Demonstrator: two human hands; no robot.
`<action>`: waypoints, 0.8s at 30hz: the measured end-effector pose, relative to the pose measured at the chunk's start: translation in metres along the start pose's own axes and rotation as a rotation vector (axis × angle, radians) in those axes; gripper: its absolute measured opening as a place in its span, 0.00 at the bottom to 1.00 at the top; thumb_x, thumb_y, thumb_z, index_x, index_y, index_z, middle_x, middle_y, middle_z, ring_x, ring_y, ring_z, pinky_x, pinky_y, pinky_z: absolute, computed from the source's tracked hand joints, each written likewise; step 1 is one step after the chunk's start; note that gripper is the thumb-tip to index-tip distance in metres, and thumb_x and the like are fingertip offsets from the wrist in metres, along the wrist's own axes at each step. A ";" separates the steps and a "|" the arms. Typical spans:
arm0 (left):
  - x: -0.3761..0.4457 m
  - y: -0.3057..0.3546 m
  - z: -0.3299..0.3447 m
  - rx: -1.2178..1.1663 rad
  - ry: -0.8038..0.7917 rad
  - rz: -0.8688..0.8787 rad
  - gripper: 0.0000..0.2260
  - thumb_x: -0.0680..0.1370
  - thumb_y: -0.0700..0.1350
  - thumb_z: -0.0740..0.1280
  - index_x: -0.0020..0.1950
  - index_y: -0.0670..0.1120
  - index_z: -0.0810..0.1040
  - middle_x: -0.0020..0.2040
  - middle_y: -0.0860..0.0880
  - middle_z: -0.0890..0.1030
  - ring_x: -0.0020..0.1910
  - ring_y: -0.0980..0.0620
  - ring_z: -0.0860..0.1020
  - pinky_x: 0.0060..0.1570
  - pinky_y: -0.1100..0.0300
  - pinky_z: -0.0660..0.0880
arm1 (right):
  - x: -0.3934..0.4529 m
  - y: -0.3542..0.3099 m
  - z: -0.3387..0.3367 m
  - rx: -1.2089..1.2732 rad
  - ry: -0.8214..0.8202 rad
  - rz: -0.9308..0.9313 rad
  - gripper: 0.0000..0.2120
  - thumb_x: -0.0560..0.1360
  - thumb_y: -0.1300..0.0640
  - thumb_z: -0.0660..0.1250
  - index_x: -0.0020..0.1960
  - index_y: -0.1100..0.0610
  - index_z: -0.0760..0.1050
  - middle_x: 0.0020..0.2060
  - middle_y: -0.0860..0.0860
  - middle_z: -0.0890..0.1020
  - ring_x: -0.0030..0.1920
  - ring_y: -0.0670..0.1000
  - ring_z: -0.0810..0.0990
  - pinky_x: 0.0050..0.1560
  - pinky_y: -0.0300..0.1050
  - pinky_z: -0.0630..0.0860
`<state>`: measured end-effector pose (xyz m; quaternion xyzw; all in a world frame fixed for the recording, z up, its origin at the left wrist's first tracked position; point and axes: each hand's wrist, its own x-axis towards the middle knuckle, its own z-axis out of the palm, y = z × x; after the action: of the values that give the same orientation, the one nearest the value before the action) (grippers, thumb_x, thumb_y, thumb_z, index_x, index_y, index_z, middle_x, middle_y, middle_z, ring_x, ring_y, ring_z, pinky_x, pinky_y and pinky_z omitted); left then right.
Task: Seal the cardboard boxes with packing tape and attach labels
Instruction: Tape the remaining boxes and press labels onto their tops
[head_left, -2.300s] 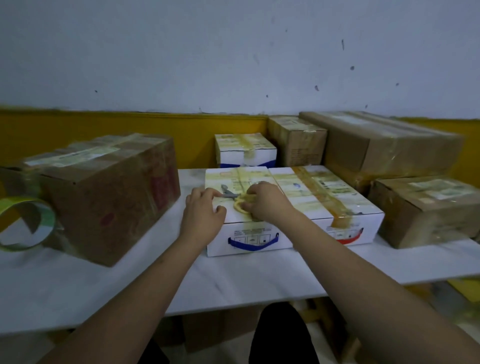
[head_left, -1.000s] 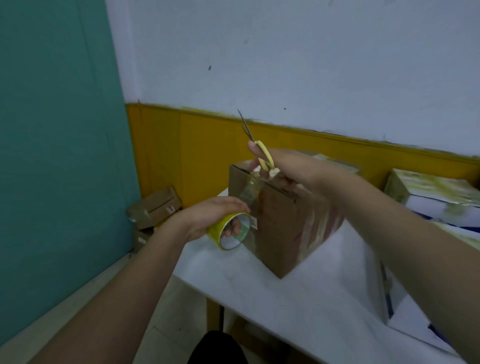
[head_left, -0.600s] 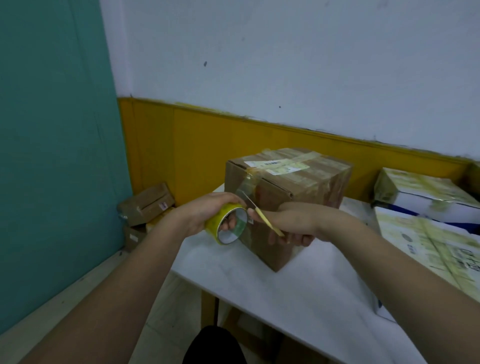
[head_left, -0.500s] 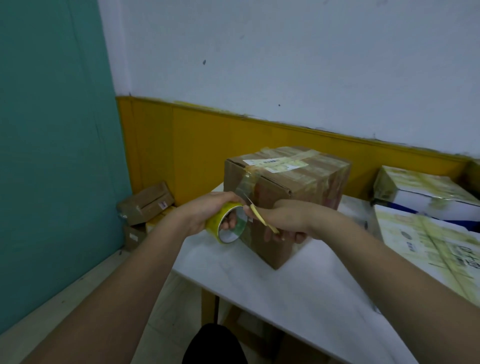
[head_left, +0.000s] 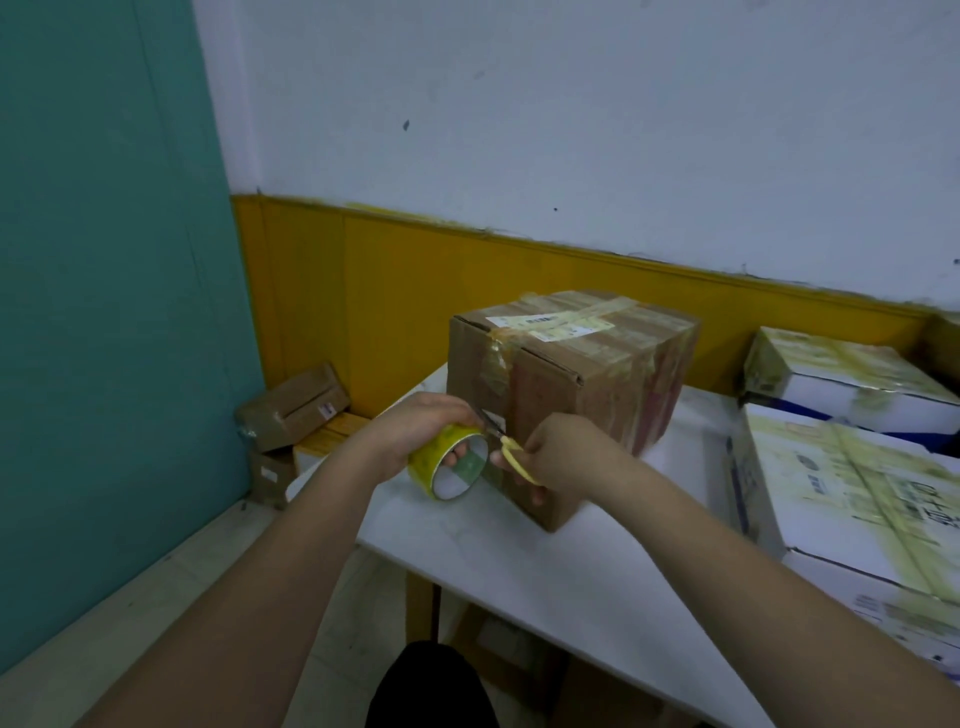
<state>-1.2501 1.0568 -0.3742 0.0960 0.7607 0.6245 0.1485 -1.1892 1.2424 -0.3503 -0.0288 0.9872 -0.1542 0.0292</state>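
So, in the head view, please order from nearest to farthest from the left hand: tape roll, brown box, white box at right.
1. Yellow tape roll, held in the left hand.
2. Brown cardboard box, just behind.
3. White taped box, far right.

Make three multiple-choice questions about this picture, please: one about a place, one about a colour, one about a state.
1. Where is the roll of tape?
A. in the left hand, beside the brown box
B. on top of the brown box
C. on the floor

2. What colour are the scissor handles?
A. red
B. yellow
C. black

3. What is the right hand doing?
A. resting flat on the table
B. hanging idle
C. gripping the scissors, blades at the tape by the roll

Answers:
1 A: fingers pass through the roll's core next to the box's near side.
2 B: the handle sticking out of the fist is yellow.
3 C: its fingers curl round the handles.
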 end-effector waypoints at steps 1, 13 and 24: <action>-0.003 -0.004 -0.001 0.006 -0.007 -0.012 0.08 0.81 0.40 0.66 0.46 0.41 0.84 0.31 0.43 0.79 0.28 0.50 0.77 0.28 0.61 0.75 | -0.001 0.000 0.007 0.006 -0.006 0.000 0.27 0.78 0.36 0.62 0.31 0.55 0.78 0.20 0.46 0.76 0.31 0.49 0.79 0.36 0.45 0.76; -0.029 -0.025 -0.015 0.046 0.003 -0.050 0.08 0.81 0.40 0.66 0.49 0.41 0.84 0.34 0.42 0.82 0.31 0.49 0.79 0.32 0.60 0.78 | -0.014 -0.011 0.062 0.637 -0.181 -0.058 0.14 0.80 0.44 0.65 0.42 0.54 0.74 0.32 0.46 0.72 0.29 0.38 0.71 0.33 0.33 0.66; -0.038 -0.036 -0.038 -0.028 0.232 -0.113 0.05 0.79 0.41 0.70 0.48 0.40 0.84 0.35 0.42 0.82 0.27 0.52 0.79 0.27 0.64 0.76 | 0.002 -0.018 0.096 0.927 0.078 0.135 0.15 0.76 0.41 0.68 0.49 0.53 0.73 0.41 0.48 0.76 0.41 0.48 0.74 0.43 0.46 0.69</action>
<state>-1.2262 1.0018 -0.3985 -0.0218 0.7681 0.6328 0.0959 -1.1839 1.1957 -0.4365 0.0573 0.8142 -0.5777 0.0117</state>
